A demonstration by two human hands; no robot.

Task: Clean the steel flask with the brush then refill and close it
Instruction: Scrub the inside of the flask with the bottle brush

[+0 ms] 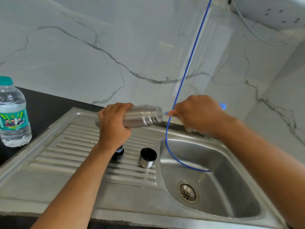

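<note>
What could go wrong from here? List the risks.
1. The left hand grips the flask sideways in mid-air above the drainboard; if wet, it might slip and drop onto the cup or stopper below.
2. The right hand works the brush right beside the blue tube; it could snag the tube.
3. The flask's mouth looks short of the basin, so water may spill onto the drainboard.

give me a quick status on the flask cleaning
Left hand grips steel flask, held sideways. Right hand holds brush at its mouth. Blue tube hangs right beside the mouth.
</note>
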